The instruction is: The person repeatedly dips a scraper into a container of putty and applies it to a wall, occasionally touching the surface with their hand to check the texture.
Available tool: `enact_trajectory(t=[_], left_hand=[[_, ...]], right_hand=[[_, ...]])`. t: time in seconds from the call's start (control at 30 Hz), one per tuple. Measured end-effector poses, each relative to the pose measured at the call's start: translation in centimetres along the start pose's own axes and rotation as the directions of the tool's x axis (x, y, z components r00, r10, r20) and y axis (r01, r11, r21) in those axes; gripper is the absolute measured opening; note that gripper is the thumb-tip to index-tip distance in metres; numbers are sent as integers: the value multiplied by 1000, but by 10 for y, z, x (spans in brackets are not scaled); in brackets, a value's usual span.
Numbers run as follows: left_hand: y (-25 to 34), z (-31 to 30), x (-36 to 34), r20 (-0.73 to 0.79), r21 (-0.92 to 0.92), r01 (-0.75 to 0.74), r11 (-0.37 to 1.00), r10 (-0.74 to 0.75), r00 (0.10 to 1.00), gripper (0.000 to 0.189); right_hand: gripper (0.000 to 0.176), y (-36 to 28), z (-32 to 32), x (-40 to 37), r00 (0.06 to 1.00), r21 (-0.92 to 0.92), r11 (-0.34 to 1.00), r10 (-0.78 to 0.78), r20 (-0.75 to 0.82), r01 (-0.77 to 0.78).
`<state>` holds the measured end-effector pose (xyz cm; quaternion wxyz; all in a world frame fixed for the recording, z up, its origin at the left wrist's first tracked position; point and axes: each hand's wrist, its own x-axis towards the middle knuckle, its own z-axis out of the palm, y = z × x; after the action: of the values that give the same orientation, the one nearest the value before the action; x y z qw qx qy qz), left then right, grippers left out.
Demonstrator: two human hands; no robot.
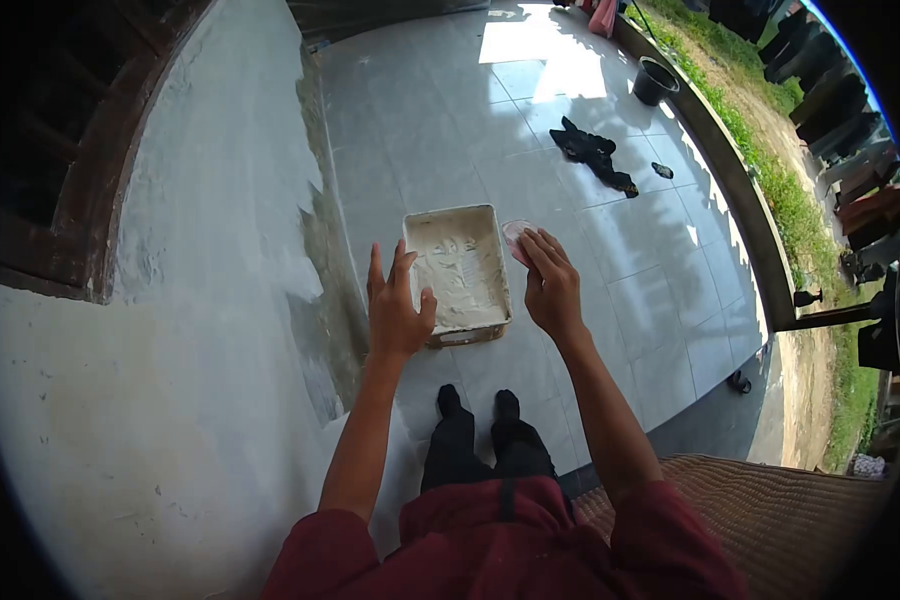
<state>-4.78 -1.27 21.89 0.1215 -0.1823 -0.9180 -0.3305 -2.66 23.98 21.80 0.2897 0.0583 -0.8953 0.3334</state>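
Observation:
A rectangular tray (507, 290) with a smeared rim lies before me, its bottom covered with a thick, cream-coloured paste (460, 270) full of ridges and dabs. Over its left edge my left hand (398, 318) is held with fingers spread and nothing in them. My right hand (553, 285) is just right of the tray, its fingers closed over a pale pink, rounded pad (515, 235). Part of the pad is hidden under the fingers.
On the left runs a wall (220, 200) with patchy white coating and a brown wooden frame (100, 220). Black cloth (597, 152) lies on the tiled floor (420, 140). A black bucket (655, 82) stands by the low edge. A woven mat (770, 510) is at lower right.

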Motion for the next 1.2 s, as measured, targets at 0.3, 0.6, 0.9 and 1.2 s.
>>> enact_trajectory(t=[0.3,0.6,0.9,1.2], left_hand=[[-62,70,-49,212,-6,95,996,-91,973,62],[-80,123,-100,357,-35,204,978,-179,917,61],[-91,145,-124,425,-42,221,974,-183,887,62],[-93,150,-112,417,-37,244,969,-207,885,62]], right_hand=[[39,48,71,-89,950,-107,973,224,218,-205],[28,104,158,-163,847,-156,962,272,456,-224],[33,127,203,-203,782,-143,985,162,602,-94],[43,137,180,-204,731,-362,918,356,582,-159]])
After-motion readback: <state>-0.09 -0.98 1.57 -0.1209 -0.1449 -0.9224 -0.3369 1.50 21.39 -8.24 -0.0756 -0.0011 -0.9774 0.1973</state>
